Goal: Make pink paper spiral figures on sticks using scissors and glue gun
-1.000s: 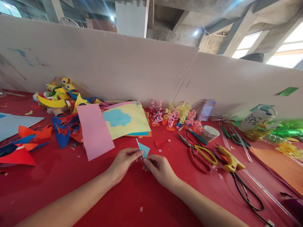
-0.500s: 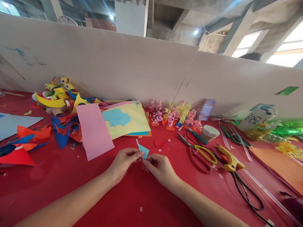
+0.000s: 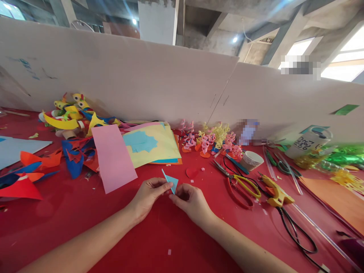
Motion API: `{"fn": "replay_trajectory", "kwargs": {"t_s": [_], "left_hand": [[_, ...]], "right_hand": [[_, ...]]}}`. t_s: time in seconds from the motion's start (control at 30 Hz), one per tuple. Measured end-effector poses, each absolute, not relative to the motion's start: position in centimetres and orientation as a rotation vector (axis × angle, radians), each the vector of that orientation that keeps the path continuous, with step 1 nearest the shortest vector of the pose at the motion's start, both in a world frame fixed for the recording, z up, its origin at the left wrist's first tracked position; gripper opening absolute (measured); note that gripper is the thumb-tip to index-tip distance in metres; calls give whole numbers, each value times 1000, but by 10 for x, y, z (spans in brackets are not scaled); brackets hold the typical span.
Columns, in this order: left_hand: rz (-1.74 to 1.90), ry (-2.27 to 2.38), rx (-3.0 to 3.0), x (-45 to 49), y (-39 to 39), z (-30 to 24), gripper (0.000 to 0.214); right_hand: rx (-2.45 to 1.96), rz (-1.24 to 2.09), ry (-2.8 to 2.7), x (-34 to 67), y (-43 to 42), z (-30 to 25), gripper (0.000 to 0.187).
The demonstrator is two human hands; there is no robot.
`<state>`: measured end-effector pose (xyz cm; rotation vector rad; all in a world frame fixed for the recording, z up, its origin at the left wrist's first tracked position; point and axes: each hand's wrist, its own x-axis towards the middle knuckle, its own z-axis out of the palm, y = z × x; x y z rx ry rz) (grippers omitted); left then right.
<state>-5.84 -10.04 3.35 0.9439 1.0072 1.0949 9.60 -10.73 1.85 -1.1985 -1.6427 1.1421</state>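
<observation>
A small light-blue paper with a thin, straight rolled edge is held up between both hands, just above the red table. My left hand pinches it from the left, thumb lying across the rolled part. From the right, my right hand closes thumb and fingertips at the lower end. Whether a thin stick sits inside the roll cannot be made out. Past my fingertips lies a pink sheet, beside a pile topped with yellow paper and blue cut-outs. A red paper piece rests just beyond the right hand.
To the right lie scissors, a yellow glue gun with a black cord, and a paper cup. Pink and yellow paper curls stand along the white board. Coloured paper shapes crowd the left.
The blue paper's rolled edge has shifted slightly up and left, and its lower end no longer sticks out below my right fingers. Both hands remain nearly in place.
</observation>
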Motion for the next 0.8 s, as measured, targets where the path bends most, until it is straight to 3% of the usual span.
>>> {"fn": "replay_trajectory", "kwargs": {"t_s": [0.57, 0.8], "left_hand": [[1095, 959, 912, -60, -101, 34, 10], [1109, 984, 929, -60, -101, 31, 10]], "right_hand": [[-1009, 1266, -1725, 99, -108, 22, 29], [-1148, 1182, -1623, 97, -106, 22, 19]]}}
